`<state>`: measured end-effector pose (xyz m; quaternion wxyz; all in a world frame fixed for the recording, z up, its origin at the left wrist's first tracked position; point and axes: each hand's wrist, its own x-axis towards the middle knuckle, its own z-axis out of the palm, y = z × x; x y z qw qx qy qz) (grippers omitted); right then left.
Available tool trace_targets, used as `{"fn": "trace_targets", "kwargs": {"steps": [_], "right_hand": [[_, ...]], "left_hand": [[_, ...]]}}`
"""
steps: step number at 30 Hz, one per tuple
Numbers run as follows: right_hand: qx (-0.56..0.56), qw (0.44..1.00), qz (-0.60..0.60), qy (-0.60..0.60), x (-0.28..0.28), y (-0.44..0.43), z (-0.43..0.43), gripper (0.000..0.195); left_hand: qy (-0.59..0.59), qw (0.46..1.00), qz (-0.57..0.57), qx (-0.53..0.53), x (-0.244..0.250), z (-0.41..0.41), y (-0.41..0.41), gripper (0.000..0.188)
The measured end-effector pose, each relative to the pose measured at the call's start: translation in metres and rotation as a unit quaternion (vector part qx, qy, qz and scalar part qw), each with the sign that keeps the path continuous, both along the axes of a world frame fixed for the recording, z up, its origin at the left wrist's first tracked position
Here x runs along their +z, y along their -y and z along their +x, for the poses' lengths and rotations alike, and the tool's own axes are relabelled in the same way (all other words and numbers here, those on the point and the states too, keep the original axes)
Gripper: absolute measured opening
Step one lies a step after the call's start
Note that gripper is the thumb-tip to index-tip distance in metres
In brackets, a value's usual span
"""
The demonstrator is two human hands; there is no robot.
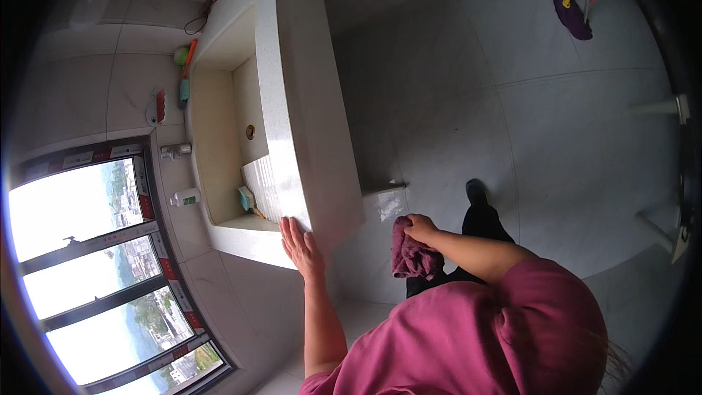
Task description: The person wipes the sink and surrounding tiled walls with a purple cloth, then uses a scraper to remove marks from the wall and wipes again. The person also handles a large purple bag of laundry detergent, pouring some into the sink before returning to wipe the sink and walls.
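My left hand (pixel 300 247) lies with extended fingers on the front corner of a pale stone laundry sink (pixel 290 175), holding nothing. Beside its fingertips is the sink's ribbed washboard (pixel 263 178). A teal-and-white scrubbing brush (pixel 246 198) rests at the washboard's edge inside the basin. My right hand (pixel 421 229) grips a bunched maroon towel (pixel 414 255), which hangs down in front of my legs, apart from the sink. The basin's drain (pixel 250 132) is uncovered.
A metal tap (pixel 175 151) and a white bottle (pixel 185 197) are along the sink's wall side, near a window (pixel 131 263). A purple mop head (pixel 572 15) stands on the tiled floor (pixel 439 109). A dark cable (pixel 205 11) lies by the sink's far end.
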<state>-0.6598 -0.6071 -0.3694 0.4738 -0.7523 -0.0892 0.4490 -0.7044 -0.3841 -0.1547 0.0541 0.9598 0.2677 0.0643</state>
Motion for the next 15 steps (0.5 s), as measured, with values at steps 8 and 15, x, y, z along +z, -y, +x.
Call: {"fn": "trace_targets", "kwargs": {"steps": [8,15], "right_hand": [[-0.096,0.962,0.249,0.061,0.106,-0.056,0.053,0.057],[-0.145,0.975,0.165,-0.040,0.094,-0.152,0.172,0.056]], "left_hand": [[-0.014,1.000,0.023,-0.006,0.007,0.004,0.007,0.051],[-0.031,0.999,0.003,-0.004,0.013,0.006,0.012,0.052]]}}
